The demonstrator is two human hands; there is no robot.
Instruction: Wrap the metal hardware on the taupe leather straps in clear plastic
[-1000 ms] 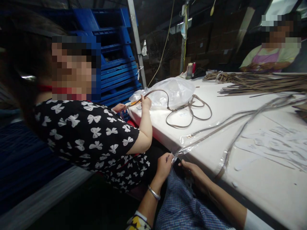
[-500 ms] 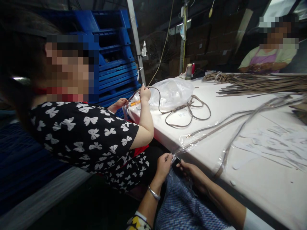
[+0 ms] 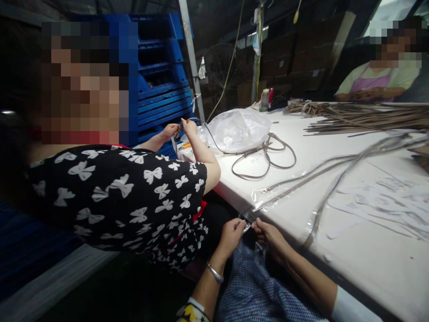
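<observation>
At the table's near edge, my left hand (image 3: 230,238) is closed in a pinch on the clear plastic sleeve (image 3: 247,227). My right hand (image 3: 270,234), also pinching, grips the dark end of a brown strap (image 3: 291,192) beside that sleeve. From my fingers the strap runs back across the tabletop, partly under shiny plastic. A thinner strap with a gold clasp (image 3: 265,191) lies alongside it. To the right, another plastic-covered strap (image 3: 323,205) hangs over the edge. Small details between my fingertips are hard to make out.
A co-worker in a black patterned top (image 3: 134,192) sits close on my left, handling a thin strap (image 3: 212,138). The white table (image 3: 372,259) bears a clear bag (image 3: 236,130), a strap bundle (image 3: 372,117) and white paper pieces (image 3: 372,201). Another person (image 3: 377,82) sits across.
My right hand has shifted slightly, and the dark strap end shows more at the table edge. The co-worker on the left has leaned, with their hands and arm moved.
</observation>
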